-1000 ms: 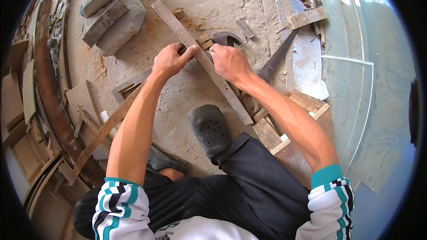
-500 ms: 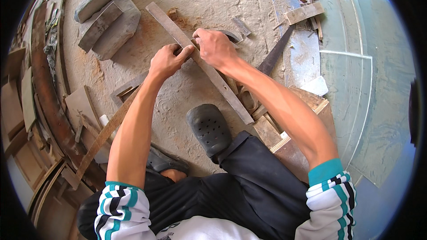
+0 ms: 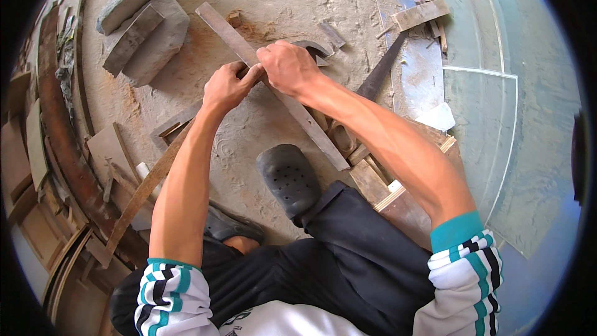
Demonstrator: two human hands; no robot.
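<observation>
A long, narrow wooden strip (image 3: pixel 305 118) slants across the floor in front of me, from upper left to lower right. My left hand (image 3: pixel 229 87) is closed on the strip near its middle, thumb along the top. Just right of it, my right hand (image 3: pixel 287 67) lies over the strip with fingers curled in. Whatever those fingers hold is hidden beneath the hand. Behind my right knuckles shows the dark curved claw of what looks like a hammer (image 3: pixel 309 47). My dark clog (image 3: pixel 288 177) stands left of the strip's near end.
Stone blocks (image 3: pixel 155 43) with a wood piece on them stand at upper left. A handsaw (image 3: pixel 384 71) lies right of my hands, near a wooden box (image 3: pixel 423 193). Glass sheets (image 3: pixel 479 124) cover the right side. Boards and scraps (image 3: pixel 46 205) line the left.
My right hand has shifted left onto the strip, covering the part beside my left thumb. My left hand keeps its hold. The whole view has slid slightly.
</observation>
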